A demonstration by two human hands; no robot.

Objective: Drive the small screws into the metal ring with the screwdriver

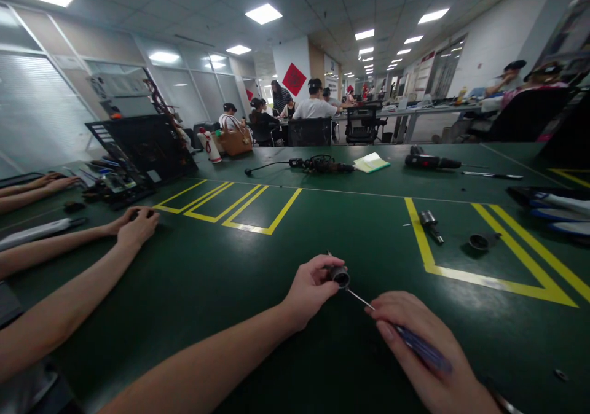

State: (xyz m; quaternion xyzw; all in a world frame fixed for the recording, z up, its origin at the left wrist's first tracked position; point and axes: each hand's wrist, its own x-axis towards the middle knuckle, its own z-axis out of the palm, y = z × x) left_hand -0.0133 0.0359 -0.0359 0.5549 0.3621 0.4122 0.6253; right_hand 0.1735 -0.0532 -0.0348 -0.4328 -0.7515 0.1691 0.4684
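Observation:
Near the middle of the green table [207, 291], my left hand [313, 288] grips a small dark metal ring-shaped part [340, 277] between thumb and fingers, its round opening facing me. My right hand [415, 334] is closed around the purple handle of a screwdriver [423, 347]. The thin shaft points up and left, and its tip meets the lower edge of the metal part. To the right, a metal shaft piece [431, 226] and a dark cup-shaped part [482, 241] lie inside a yellow taped outline [493, 282].
A power tool [433, 160], a notepad [371, 162] and a cabled assembly [318, 164] lie farther back. At the left, another person's hands [136, 222] rest on the table beside a black rack [142, 147]. A small ring [560, 374] lies at the lower right.

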